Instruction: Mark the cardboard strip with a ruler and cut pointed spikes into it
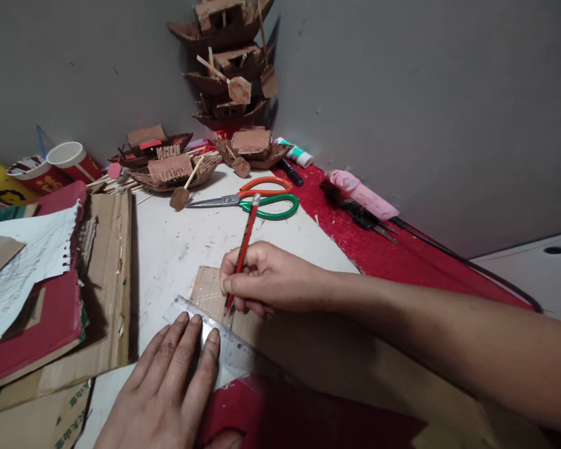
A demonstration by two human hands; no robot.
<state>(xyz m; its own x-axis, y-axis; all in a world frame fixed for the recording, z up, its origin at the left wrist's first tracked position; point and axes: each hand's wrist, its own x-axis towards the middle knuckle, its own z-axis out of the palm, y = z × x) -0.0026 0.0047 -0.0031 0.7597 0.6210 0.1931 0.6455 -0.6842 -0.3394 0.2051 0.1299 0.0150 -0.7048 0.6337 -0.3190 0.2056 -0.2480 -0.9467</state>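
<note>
My right hand (275, 274) grips a red and black pencil (247, 240), its tip pointing down at a piece of brown cardboard (208, 288). My left hand (168, 380) lies with fingers stretched out, the fingertips pressing on a clear plastic ruler (237, 350). The ruler runs slantwise along the cardboard's near edge, and the pencil tip is close to the ruler's far edge. A dark red sheet (308, 405) lies beside my left hand at the front. Shadow from my right arm covers much of the cardboard.
Scissors (243, 199) with orange and green handles lie beyond my right hand. Model boats (171, 168) stand along the wall. Stacked cardboard (115, 312) and paper are on the left. A pink-wrapped tool (364, 196) with a black cable rests on red cloth (327, 231) at right.
</note>
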